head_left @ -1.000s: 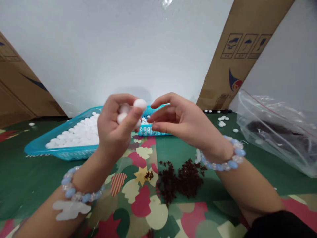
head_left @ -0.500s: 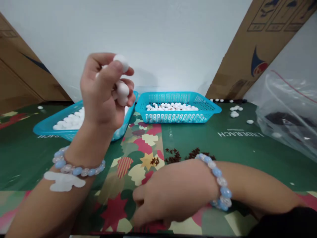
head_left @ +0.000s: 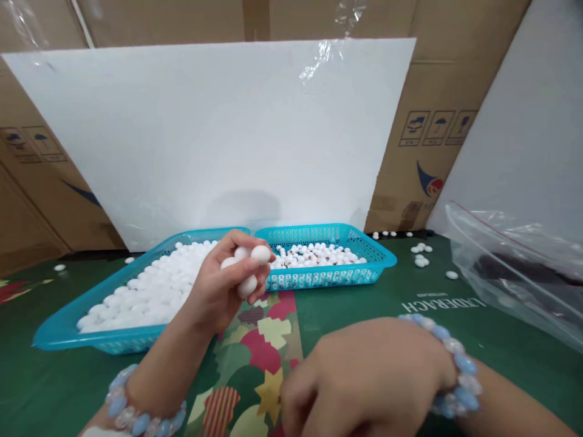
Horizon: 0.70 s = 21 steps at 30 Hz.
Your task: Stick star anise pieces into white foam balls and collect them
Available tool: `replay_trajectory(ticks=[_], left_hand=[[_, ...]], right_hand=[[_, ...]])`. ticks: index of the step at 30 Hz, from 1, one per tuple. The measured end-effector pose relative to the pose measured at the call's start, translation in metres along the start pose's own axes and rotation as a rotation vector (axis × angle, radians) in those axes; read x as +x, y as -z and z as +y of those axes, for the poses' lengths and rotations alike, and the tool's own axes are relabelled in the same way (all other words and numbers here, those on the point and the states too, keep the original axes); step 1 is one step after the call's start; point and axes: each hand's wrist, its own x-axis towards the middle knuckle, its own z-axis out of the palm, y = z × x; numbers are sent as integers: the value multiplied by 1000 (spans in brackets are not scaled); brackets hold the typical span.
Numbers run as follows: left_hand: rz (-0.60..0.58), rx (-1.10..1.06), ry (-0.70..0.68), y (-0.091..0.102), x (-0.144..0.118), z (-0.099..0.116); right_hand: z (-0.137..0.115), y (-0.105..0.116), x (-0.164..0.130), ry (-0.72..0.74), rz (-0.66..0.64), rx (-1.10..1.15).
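Left hand (head_left: 216,286) clasps several white balls (head_left: 260,255) in front of rightmost blue basket (head_left: 325,279), at its left end. Right hand (head_left: 364,376) farther from basket, balls lying basketward of its curled fingers; can't tell whether they hold anything.

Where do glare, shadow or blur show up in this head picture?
Head view: white glare streaks near the top right of the white rectangular board; head view: a faint shadow low on that board, above the bare left hand; head view: the bare right hand looks soft, while white printed lettering on the green sheet beyond it is largely readable.
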Motion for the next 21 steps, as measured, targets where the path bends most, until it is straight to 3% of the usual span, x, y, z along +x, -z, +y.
replay_trajectory(ticks=[4, 10, 15, 21], left_hand=[[-57, -11, 41, 0, -3, -4], [-89, -36, 19, -1, -4, -5], [-98, -27, -12, -2, -4, -6], [-145, 0, 3, 0, -4, -6]], right_hand=[[-7, 10, -21, -120, 295, 40], [-2, 8, -33, -248, 777, 167], [3, 4, -26, -257, 962, 449], [11, 0, -21, -215, 1080, 753]])
